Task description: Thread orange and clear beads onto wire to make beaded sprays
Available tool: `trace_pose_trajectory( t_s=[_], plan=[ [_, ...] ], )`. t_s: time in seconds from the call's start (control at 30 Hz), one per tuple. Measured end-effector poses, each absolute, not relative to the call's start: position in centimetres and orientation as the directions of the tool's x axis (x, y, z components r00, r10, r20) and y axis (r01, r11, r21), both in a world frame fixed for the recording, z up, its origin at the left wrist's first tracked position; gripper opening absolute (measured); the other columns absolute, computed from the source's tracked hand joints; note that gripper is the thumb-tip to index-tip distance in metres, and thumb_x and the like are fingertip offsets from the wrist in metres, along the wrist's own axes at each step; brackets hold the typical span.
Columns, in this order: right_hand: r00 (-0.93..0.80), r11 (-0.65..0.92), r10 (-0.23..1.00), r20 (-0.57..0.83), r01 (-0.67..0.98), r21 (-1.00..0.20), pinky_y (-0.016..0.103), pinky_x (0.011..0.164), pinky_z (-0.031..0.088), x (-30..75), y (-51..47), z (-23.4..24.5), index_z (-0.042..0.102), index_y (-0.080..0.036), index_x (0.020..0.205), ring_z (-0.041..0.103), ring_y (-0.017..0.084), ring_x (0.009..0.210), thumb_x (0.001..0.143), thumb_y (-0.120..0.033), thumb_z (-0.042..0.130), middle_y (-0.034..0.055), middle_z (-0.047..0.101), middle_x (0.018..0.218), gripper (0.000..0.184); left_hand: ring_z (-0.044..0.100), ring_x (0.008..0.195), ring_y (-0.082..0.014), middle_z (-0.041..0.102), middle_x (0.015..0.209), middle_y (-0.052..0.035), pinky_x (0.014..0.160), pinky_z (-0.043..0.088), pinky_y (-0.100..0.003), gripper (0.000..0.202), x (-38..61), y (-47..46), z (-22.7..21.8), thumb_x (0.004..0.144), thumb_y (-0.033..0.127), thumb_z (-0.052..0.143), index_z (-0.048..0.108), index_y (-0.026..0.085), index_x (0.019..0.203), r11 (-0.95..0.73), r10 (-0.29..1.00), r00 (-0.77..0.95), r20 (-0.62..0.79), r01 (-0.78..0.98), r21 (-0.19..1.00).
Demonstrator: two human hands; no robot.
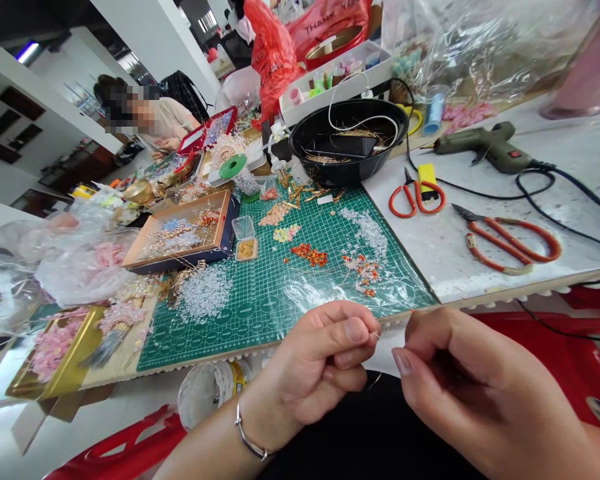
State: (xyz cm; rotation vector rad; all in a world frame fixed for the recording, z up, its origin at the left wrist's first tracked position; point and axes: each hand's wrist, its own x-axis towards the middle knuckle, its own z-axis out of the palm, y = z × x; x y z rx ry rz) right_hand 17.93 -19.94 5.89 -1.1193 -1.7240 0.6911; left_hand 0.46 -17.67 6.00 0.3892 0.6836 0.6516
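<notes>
Left hand (325, 363): thumb and forefinger pinched on thin wire (377, 335), in front of table edge. Right hand (480, 380): fingers curled, near the left, contents cannot be told. Green mat (265, 293), bearing clear beads (205, 293) and orange beads (310, 255). Scissors (517, 248); glue gun (490, 145). Black bowl (340, 172), partly blocking white box (305, 107). Red bag (325, 33), lettered "THANK YO", remainder unclear.

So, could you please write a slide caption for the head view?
The left hand pinches a thin strand near the right hand, before a green mat strewn with beads.
</notes>
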Motion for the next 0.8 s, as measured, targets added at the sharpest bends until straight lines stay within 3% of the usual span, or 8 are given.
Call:
trace_pose_trajectory(
  t_s=[0.6, 0.7, 0.8],
  plan=[
    [-0.109, 0.406, 0.913, 0.392, 0.327, -0.853, 0.016, 0.037, 0.044, 18.2, -19.8, 5.7, 0.049, -0.025, 0.066, 0.049, 0.007, 0.038, 0.082, -0.013, 0.055, -0.0066, 0.053, 0.05, 0.021, 0.024, 0.046, -0.0003, 0.044, 0.06, 0.0054, 0.038, 0.017, -0.01, 0.025, 1.4, -18.0, 5.9, 0.073, 0.028, 0.089, 0.069, 0.013, 0.074, 0.705, 0.7, 0.542, -0.465, -0.422, 0.57],
    [-0.121, 0.388, 0.922, 0.369, 0.305, -0.87, 0.017, 0.039, 0.047, 18.1, -20.0, 5.4, 0.05, -0.025, 0.068, 0.051, 0.009, 0.039, 0.085, -0.015, 0.056, -0.0054, 0.055, 0.051, 0.02, 0.023, 0.046, -0.0005, 0.045, 0.062, 0.0053, 0.04, 0.015, -0.013, 0.025, 1.6, -18.3, 5.8, 0.073, 0.031, 0.088, 0.069, 0.015, 0.075, 0.651, 0.75, 0.478, -0.458, -0.409, 0.639],
    [-0.138, 0.358, 0.933, 0.332, 0.27, -0.894, 0.018, 0.04, 0.048, 18.2, -20.2, 5.1, 0.054, -0.024, 0.074, 0.055, 0.01, 0.043, 0.09, -0.017, 0.056, -0.0035, 0.059, 0.055, 0.018, 0.031, 0.046, -0.0024, 0.051, 0.067, 0.0031, 0.042, 0.022, -0.017, 0.018, 1.4, -18.5, 6.1, 0.081, 0.035, 0.082, 0.075, 0.019, 0.082, 0.455, 0.862, 0.374, -0.342, -0.275, 0.847]
  ],
)
